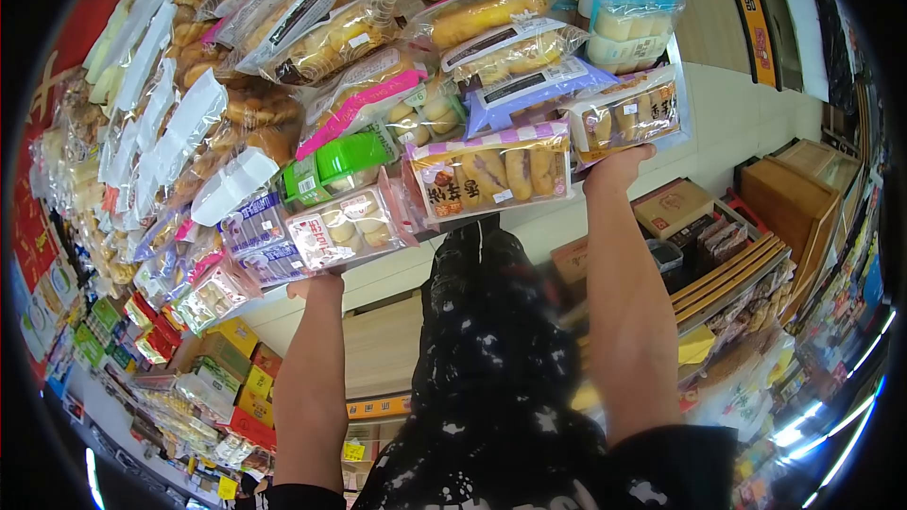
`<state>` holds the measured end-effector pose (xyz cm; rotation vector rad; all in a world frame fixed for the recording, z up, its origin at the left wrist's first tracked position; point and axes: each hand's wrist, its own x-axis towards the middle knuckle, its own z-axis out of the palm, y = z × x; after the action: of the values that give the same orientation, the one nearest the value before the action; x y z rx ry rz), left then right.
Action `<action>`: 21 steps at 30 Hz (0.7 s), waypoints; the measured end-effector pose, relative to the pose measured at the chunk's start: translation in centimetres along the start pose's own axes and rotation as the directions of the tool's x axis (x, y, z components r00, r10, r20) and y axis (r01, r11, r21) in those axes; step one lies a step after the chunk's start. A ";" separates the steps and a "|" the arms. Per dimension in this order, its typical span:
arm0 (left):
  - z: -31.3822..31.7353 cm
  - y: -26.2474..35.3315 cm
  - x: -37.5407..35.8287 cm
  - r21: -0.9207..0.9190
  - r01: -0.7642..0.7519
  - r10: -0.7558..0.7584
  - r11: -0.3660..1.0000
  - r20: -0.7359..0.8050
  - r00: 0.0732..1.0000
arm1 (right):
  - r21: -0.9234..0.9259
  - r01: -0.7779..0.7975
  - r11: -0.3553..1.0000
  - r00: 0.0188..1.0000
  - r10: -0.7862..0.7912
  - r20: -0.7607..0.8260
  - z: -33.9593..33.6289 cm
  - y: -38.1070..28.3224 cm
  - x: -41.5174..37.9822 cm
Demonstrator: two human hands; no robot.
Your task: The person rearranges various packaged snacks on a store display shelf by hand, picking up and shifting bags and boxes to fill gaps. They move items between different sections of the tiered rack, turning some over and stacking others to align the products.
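Both my hands grip the near edge of a tray (684,120) loaded with bagged breads and pastries. My right hand (619,168) is closed round the edge at the right, below a clear pack of filled rolls (624,118). Further left, my left hand (319,285) holds the edge from below, its fingers mostly hidden under the packs. Above it lie a white-and-red pack of round buns (351,227) and purple packs (255,236). Between the hands sits a purple-checked pack of long rolls (489,173). A bright green pack (342,165) lies behind.
Many bagged breads (189,85) are heaped at the left. Cardboard boxes (673,206) and a slatted wooden shelf (727,274) stand at the right. Pale floor tiles (718,113) show beyond the tray. Stacked goods with yellow boxes (231,340) fill the lower left.
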<state>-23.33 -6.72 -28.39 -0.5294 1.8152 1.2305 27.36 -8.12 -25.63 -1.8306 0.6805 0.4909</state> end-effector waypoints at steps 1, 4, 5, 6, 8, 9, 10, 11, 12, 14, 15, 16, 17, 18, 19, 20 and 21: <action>-0.4 0.1 0.5 -0.030 0.013 -0.012 0.999 0.016 1.000 | 0.000 -0.001 1.000 1.000 0.001 0.001 0.0 -0.1 -0.1; -0.5 0.4 0.7 -0.011 -0.006 0.006 1.000 0.021 1.000 | -0.026 -0.039 0.999 0.998 0.038 -0.053 0.2 -0.8 -1.4; -0.3 0.4 0.5 -0.001 -0.013 0.013 1.000 0.023 1.000 | -0.029 -0.035 0.999 0.998 0.034 -0.046 0.3 -0.8 -1.4; -0.4 0.3 0.4 0.010 -0.019 0.019 1.000 0.023 1.000 | -0.035 -0.039 0.999 0.998 0.037 -0.059 0.3 -0.9 -1.4; -0.7 0.1 0.7 0.005 0.001 -0.002 1.000 0.049 0.999 | -0.046 -0.034 0.998 0.998 0.031 -0.062 0.1 -1.0 -1.5; -0.8 0.2 1.0 -0.008 0.025 -0.024 1.000 0.078 0.997 | -0.070 -0.035 0.997 0.997 0.029 -0.076 0.2 -1.1 -1.8; -0.4 0.0 0.3 -0.021 0.022 -0.020 1.000 0.079 0.997 | -0.091 -0.038 0.995 0.996 0.030 -0.089 0.1 -1.1 -2.1; 0.3 -0.2 -0.3 -0.030 -0.032 0.031 0.999 -0.026 0.999 | -0.089 -0.036 0.995 0.997 0.030 -0.077 0.1 -1.1 -2.2; 0.7 -0.2 -0.6 -0.030 -0.087 0.082 0.996 -0.131 0.988 | -0.052 -0.017 0.998 0.999 0.015 -0.038 0.0 -1.1 -2.4; 0.9 0.1 -0.1 -0.043 -0.059 0.049 0.997 -0.215 0.975 | -0.013 -0.004 1.000 1.000 0.004 0.001 -0.3 -0.6 -2.1; 1.2 0.2 -0.2 -0.058 -0.028 0.010 0.998 -0.299 0.954 | 0.007 0.002 1.000 1.000 -0.002 0.017 -0.2 -0.6 -1.8; 1.1 0.4 -0.5 -0.074 -0.013 -0.013 0.997 -0.341 0.940 | 0.027 0.008 1.000 1.000 -0.009 0.030 -0.2 -0.4 -1.6; 1.0 0.4 -0.6 -0.087 0.001 -0.032 0.996 -0.356 0.934 | 0.028 0.004 1.000 1.000 -0.005 0.029 -0.1 -0.2 -1.2; 1.2 0.4 -1.4 -0.091 -0.001 -0.032 0.996 -0.356 0.934 | 0.001 -0.025 1.000 1.000 0.025 -0.005 0.0 -0.7 -1.8; 1.5 0.5 -2.1 -0.094 -0.002 -0.031 0.996 -0.352 0.935 | -0.025 -0.054 0.998 0.998 0.053 -0.043 -0.1 -0.9 -2.0; 1.9 0.2 -2.8 -0.101 0.000 -0.036 0.995 -0.351 0.936 | -0.024 -0.056 0.998 0.997 0.055 -0.051 -0.4 -0.7 -1.9; 2.2 0.2 -3.3 -0.112 0.005 -0.043 0.994 -0.348 0.937 | -0.024 -0.024 0.999 0.999 0.024 -0.022 -0.3 -0.6 -1.9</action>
<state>-20.75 -5.06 -25.91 -0.8773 2.0338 1.2859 26.32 -7.85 -23.87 -1.8544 0.7146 0.4974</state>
